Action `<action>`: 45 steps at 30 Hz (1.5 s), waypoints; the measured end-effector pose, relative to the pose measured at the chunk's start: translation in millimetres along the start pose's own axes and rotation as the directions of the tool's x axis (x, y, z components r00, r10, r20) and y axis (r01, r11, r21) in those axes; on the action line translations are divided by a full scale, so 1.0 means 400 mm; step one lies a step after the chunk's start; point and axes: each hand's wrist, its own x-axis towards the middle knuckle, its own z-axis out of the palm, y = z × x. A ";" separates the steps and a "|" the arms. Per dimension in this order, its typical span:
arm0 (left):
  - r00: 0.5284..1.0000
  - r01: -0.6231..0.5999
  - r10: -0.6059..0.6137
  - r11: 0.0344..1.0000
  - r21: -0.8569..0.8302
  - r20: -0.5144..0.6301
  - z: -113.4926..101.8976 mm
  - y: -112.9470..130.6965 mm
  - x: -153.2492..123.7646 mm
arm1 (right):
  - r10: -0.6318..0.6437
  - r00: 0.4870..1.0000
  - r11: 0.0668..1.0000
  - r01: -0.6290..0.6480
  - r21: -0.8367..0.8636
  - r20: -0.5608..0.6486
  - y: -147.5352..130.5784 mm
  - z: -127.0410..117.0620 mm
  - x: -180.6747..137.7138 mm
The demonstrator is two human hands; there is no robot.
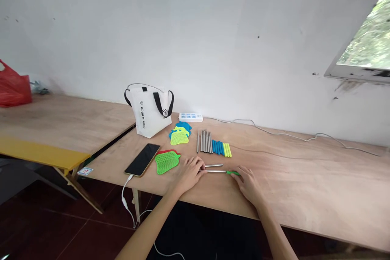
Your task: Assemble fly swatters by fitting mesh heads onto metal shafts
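My left hand (189,174) is closed on one end of a thin metal rod (217,171) just above the table. At the rod's other end sits a green handle sleeve (232,173), pinched in the fingers of my right hand (248,183). Just behind lies a second metal rod (215,165), its left end hidden by my left fingers. Left of that hand, a green fly swatter head (167,162) overlaps a red one (163,152). Farther back are several metal rods (206,142) in a row, then blue sleeves (217,147) and yellow sleeves (227,150).
Yellow swatter heads (179,137) overlap blue ones (184,125) near a white tote bag (149,118). A phone (142,160) with a white cable lies at left. A power strip (190,117) stands against the wall, its cord (274,132) running right.
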 end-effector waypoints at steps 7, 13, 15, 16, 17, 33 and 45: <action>1.000 -0.009 0.008 1.000 -0.020 -0.014 0.019 -0.014 0.001 | -0.022 1.000 1.000 0.022 0.001 0.007 -0.005 -0.005 -0.004; 1.000 -0.010 0.010 1.000 0.012 0.008 0.004 -0.006 0.001 | -0.014 1.000 1.000 0.014 -0.018 0.005 -0.021 -0.004 0.001; 1.000 -0.012 0.012 1.000 0.012 0.022 0.001 -0.006 0.002 | -0.022 1.000 1.000 0.022 -0.017 0.005 -0.033 0.002 0.004; 1.000 -0.012 0.012 1.000 0.012 0.025 0.001 -0.007 0.003 | -0.025 1.000 1.000 0.025 -0.017 0.004 -0.039 0.006 0.005; 1.000 -0.013 0.012 1.000 0.010 0.027 0.001 -0.009 0.004 | -0.026 1.000 0.999 0.026 -0.019 0.002 -0.044 0.011 0.006; 1.000 -0.017 0.016 0.996 -0.086 -0.009 -0.009 -0.012 0.003 | 0.051 0.998 0.999 -0.051 0.001 -0.049 -0.036 0.016 0.007; 0.997 -0.069 0.074 0.962 -0.264 0.008 -0.001 -0.020 0.009 | 0.025 1.000 0.990 -0.026 0.138 0.009 -0.051 0.012 0.007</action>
